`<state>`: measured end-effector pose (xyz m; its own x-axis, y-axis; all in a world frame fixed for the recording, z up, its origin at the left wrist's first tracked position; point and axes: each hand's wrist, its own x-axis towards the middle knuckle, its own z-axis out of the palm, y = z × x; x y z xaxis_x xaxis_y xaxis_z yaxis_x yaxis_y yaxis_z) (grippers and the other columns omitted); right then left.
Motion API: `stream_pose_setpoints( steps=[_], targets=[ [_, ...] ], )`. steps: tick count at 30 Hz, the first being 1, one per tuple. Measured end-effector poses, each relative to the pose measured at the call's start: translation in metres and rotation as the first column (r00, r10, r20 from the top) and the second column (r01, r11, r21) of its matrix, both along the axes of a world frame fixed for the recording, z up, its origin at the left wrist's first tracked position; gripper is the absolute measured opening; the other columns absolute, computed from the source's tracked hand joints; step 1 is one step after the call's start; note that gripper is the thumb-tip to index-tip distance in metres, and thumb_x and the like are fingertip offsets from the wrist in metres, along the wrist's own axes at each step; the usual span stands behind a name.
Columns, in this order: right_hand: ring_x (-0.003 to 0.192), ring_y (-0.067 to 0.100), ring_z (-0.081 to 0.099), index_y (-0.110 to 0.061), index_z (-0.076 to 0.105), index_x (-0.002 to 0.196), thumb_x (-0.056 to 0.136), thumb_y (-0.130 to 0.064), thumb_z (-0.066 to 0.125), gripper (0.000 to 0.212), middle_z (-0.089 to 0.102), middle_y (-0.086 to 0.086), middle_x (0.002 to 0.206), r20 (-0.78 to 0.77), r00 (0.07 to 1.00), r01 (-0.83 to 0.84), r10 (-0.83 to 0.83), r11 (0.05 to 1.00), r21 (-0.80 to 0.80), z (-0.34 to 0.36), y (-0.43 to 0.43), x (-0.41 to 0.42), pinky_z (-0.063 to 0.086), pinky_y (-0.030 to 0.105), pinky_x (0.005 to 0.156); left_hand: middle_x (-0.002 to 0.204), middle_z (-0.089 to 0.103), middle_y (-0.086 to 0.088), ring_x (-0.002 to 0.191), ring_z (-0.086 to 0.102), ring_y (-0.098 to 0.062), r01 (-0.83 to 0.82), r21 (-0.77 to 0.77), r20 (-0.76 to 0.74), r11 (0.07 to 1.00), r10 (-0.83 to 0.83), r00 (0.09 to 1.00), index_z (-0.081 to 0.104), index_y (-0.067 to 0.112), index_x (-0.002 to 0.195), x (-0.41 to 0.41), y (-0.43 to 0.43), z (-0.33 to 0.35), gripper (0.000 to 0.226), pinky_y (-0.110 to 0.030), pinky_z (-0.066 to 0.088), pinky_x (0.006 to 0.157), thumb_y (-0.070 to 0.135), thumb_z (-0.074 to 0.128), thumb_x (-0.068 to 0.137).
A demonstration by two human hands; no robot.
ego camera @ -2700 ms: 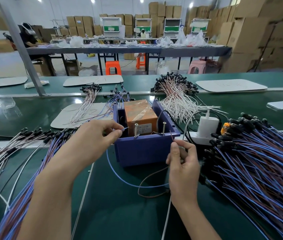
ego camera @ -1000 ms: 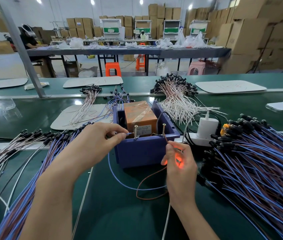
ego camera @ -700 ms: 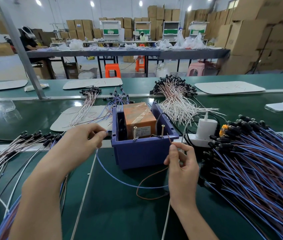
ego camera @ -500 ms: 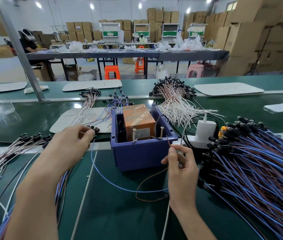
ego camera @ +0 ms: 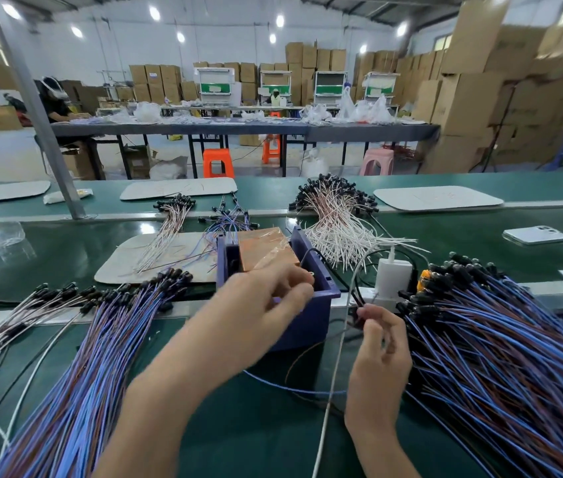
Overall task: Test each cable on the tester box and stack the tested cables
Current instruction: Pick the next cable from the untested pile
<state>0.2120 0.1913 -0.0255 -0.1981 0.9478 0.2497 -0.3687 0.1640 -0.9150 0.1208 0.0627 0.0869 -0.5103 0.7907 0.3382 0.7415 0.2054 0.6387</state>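
Tester box: blue open-topped tub sitting at the middle of the green belt, with an orange taped block sitting inside it
Left hand: reaching across the front of the box, fingers curling over its right front rim; blur is hiding the fingertips, so I cannot tell whether it is gripping anything
Right hand: hovering just right of the box, thumb and forefinger pinching the dark plug end of a cable
Loose wires: a blue wire and a brown wire are looping on the belt in front of the box, between the forearms
Left stack: blue and brown cables lying side by side, fanning toward the belt's near left corner
Right pile: a bigger heap of the same cables spreading toward the near right corner
Behind the box: a white charger is standing near its right wall; a bundle of white wires is lying toward the far edge; a phone is lying toward the belt's right edge
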Motion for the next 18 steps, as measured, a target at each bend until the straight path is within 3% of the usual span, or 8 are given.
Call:
stream_pose_setpoints(
  steps=[3, 5, 7, 10, 13, 16, 18],
  targets=[
    [0.089, 0.005, 0.067, -0.025, 0.074, 0.104, 0.099, -0.006, 0.047, 0.034, 0.074, -0.012, 0.104, -0.03, 1.0, -0.01, 0.009, 0.999, -0.031, 0.01, 0.007, 0.01, 0.049, 0.011, 0.073, 0.085, 0.064, 0.024, 0.078, 0.058, 0.007, 0.067, -0.138, -0.086, 0.988, -0.079, 0.993, 0.063, 0.037, 0.115, 0.02, 0.016, -0.008, 0.02, -0.015, 0.047, 0.071, 0.046, 0.051, 0.101],
    [0.075, 0.002, 0.06, -0.027, 0.076, 0.106, 0.097, -0.009, 0.047, 0.035, 0.075, -0.01, 0.11, -0.078, 0.996, -0.038, 0.036, 0.999, -0.016, 0.025, 0.008, 0.02, 0.048, 0.011, 0.063, 0.102, 0.068, 0.019, 0.09, 0.06, 0.003, 0.12, -0.205, -0.103, 0.972, -0.143, 0.984, 0.061, 0.038, 0.121, 0.034, 0.026, -0.011, 0.024, -0.031, 0.053, 0.086, 0.047, 0.051, 0.101],
    [0.059, -0.002, 0.047, -0.026, 0.076, 0.1, 0.095, -0.011, 0.047, 0.033, 0.076, -0.004, 0.105, -0.151, 0.986, -0.069, 0.073, 0.997, 0.033, 0.048, 0.008, 0.031, 0.04, 0.008, 0.053, 0.111, 0.069, 0.014, 0.1, 0.063, -0.007, 0.189, -0.239, -0.101, 0.953, -0.217, 0.971, 0.059, 0.038, 0.125, 0.049, 0.034, -0.012, 0.025, -0.037, 0.053, 0.089, 0.043, 0.053, 0.101],
    [0.049, 0.001, 0.036, -0.026, 0.074, 0.084, 0.092, -0.01, 0.048, 0.031, 0.074, -0.001, 0.082, -0.244, 0.964, -0.082, 0.109, 0.99, 0.117, 0.087, 0.007, 0.049, 0.033, 0.011, 0.045, 0.107, 0.07, 0.014, 0.094, 0.064, -0.003, 0.26, -0.112, -0.034, 0.959, -0.265, 0.964, 0.056, 0.041, 0.123, 0.068, 0.041, -0.01, 0.026, -0.03, 0.054, 0.085, 0.038, 0.058, 0.098],
    [0.044, 0.008, 0.026, -0.026, 0.07, 0.08, 0.088, -0.013, 0.048, 0.027, 0.066, 0.002, 0.071, -0.283, 0.944, -0.108, 0.17, 0.969, 0.223, 0.12, 0.003, 0.065, 0.025, 0.016, 0.04, 0.091, 0.07, 0.019, 0.078, 0.063, 0.003, 0.296, 0.023, 0.068, 0.955, -0.297, 0.952, 0.063, 0.037, 0.119, 0.078, 0.039, -0.007, 0.022, -0.015, 0.048, 0.07, 0.041, 0.061, 0.097],
    [0.042, 0.011, 0.022, -0.027, 0.069, 0.082, 0.092, -0.011, 0.048, 0.028, 0.064, 0.002, 0.067, -0.24, 0.936, -0.161, 0.256, 0.921, 0.354, 0.141, -0.005, 0.08, 0.022, 0.016, 0.04, 0.093, 0.072, 0.016, 0.083, 0.066, -0.001, 0.352, 0.121, 0.13, 0.928, -0.366, 0.922, 0.067, 0.035, 0.113, 0.089, 0.034, -0.001, 0.016, -0.018, 0.049, 0.072, 0.033, 0.063, 0.098],
    [0.041, 0.01, 0.022, -0.027, 0.07, 0.083, 0.094, -0.01, 0.047, 0.03, 0.064, 0.002, 0.066, -0.19, 0.927, -0.223, 0.324, 0.882, 0.415, 0.151, -0.007, 0.088, 0.023, 0.016, 0.041, 0.086, 0.069, 0.014, 0.076, 0.062, -0.005, 0.371, 0.161, 0.11, 0.914, -0.39, 0.914, 0.067, 0.036, 0.107, 0.095, 0.032, 0.007, 0.013, -0.023, 0.05, 0.07, 0.028, 0.064, 0.097]
  ],
)
